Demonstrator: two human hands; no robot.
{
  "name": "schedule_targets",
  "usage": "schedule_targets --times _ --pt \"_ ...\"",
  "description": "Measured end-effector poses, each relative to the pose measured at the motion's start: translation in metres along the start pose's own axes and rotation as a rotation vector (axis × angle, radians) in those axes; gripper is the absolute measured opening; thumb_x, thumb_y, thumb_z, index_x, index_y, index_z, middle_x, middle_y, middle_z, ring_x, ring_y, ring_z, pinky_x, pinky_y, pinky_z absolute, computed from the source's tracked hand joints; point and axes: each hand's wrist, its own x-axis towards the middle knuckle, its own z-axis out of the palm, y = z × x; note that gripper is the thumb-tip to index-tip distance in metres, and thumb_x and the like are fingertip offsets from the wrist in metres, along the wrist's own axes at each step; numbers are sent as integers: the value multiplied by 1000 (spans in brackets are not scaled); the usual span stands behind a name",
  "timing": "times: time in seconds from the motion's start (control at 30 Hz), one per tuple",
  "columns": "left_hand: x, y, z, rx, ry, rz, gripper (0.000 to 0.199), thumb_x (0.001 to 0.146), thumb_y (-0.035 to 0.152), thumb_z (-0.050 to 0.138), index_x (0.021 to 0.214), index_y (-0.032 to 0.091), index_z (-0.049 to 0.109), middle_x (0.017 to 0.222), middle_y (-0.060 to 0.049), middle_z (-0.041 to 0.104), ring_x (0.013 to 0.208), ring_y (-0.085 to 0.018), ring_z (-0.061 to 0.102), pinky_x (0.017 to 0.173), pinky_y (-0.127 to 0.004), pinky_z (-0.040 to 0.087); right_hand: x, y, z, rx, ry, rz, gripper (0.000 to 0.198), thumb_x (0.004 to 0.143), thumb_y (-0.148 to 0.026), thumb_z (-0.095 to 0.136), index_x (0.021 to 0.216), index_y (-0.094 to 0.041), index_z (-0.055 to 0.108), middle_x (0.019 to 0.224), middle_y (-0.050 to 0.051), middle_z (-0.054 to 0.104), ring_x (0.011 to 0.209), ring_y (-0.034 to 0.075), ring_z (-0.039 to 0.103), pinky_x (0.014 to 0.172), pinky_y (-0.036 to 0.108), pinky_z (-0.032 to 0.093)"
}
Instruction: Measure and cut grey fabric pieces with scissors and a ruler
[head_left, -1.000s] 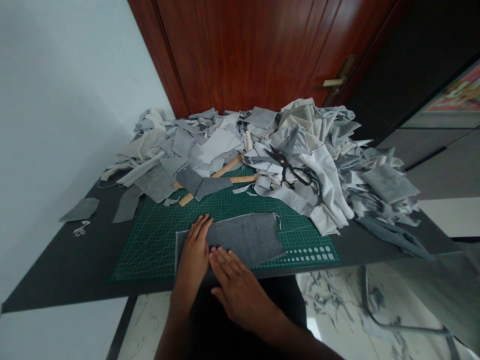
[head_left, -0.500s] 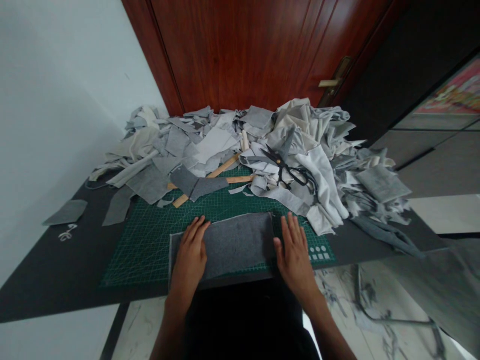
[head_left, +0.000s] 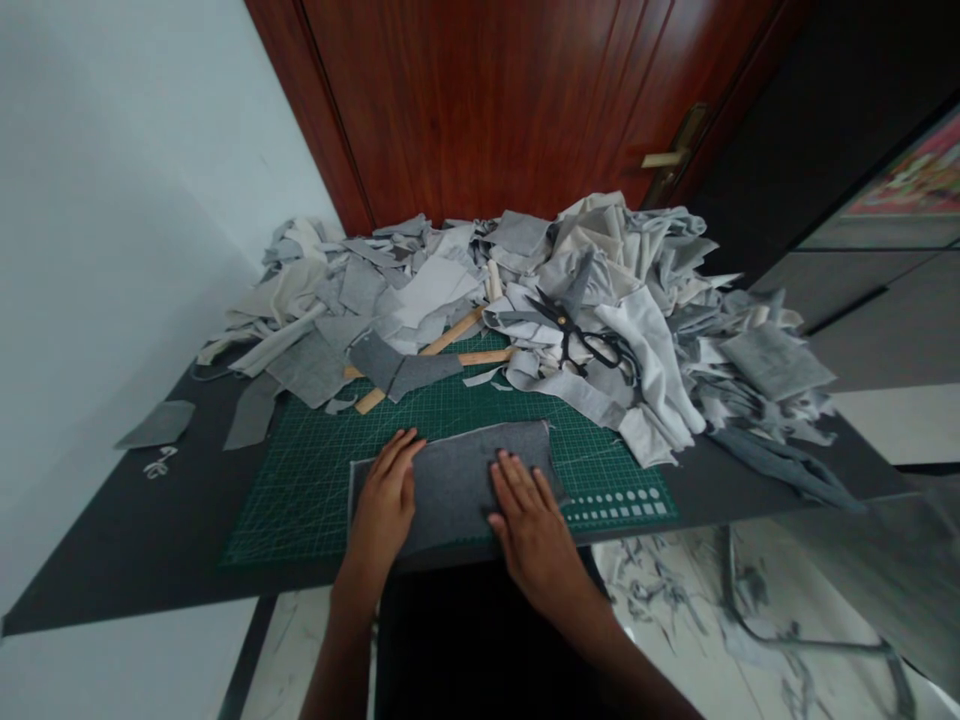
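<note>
Grey cloth (head_left: 454, 490): lying flat, long side across the near part of a green cutting mat (head_left: 300, 510), its lower edge close to the table's front edge. Left hand (head_left: 382, 500) flat over its left end, fingers together and extended, gripping nothing. Right hand (head_left: 532, 530) palm down on the right part, fingers straight, likewise not grasping. The cloth's right edge shows past the fingertips; mat grid and a row of pale printed shapes beyond it.

Above the cloth's top edge, a band of visible mat, then a dark angled scrap (head_left: 405, 372) across wooden strips (head_left: 456, 330). Widest stretch of grid: left of the cloth. Black scissors (head_left: 566, 322), blades parted, rest on a heap of cloth pieces (head_left: 442, 285) along the table's (head_left: 105, 540) far side, against a door (head_left: 480, 110).
</note>
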Motion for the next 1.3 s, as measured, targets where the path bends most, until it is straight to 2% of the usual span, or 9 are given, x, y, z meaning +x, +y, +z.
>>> schedule_targets --times 0.13,0.2,0.3,0.4,0.53,0.77,0.87,1.03,1.3 --pt "2 -2 1 16 12 11 38 105 18 39 134 21 64 149 -10 61 146 -26 51 123 -54 44 -17 68 -13 -210 239 331 60 110 -36 36 165 -12 30 168 22 33 159 36 26 124 67 27" --pt "2 -2 2 25 16 23 39 104 17 39 135 21 63 150 -10 60 147 -27 51 123 -54 44 -23 84 -20 -247 321 399 62 110 -38 36 165 -8 29 166 27 33 158 37 26 123 67 28" --pt "2 -2 3 40 22 28 41 104 16 36 135 20 63 151 -10 60 147 -27 50 123 -53 44 -19 70 -25 -181 344 279 63 111 -33 35 168 -13 19 169 22 31 160 32 23 124 62 32" --pt "4 -2 4 47 21 29 41 105 18 35 134 19 64 150 -11 60 146 -27 51 123 -52 45 -8 26 -21 -64 207 58 65 109 -24 36 170 -18 11 171 14 30 162 27 18 127 57 31" --pt "3 2 1 52 6 24 41 105 18 36 134 19 65 149 -11 61 146 -27 51 123 -52 45 -8 -4 -10 11 1 -131 68 106 -22 42 169 -17 17 169 11 36 158 23 31 126 48 36" --pt "-2 6 0 62 -1 13 41 105 17 36 137 18 63 151 -12 59 147 -26 49 125 -52 43 -34 61 -18 -196 192 227 62 111 -36 33 168 -14 22 167 18 37 156 31 34 126 59 31" --pt "0 5 1 59 7 22 41 105 18 37 136 18 63 151 -11 59 147 -27 49 124 -53 43 -34 70 -22 -205 254 269 63 111 -40 34 166 -11 26 165 22 38 156 33 33 123 61 34" --pt "2 4 0 65 5 26 41 105 19 37 137 19 63 151 -10 60 147 -28 50 123 -53 44 -13 50 -31 -41 225 146 64 108 -30 43 168 -19 23 172 15 28 160 29 24 124 58 36" --pt "1 6 0 65 -9 16 41 105 19 36 136 19 63 150 -11 60 147 -26 50 124 -51 42 15 6 -33 191 -125 -297 59 106 -21 46 164 -18 34 171 7 32 161 20 23 129 46 32"
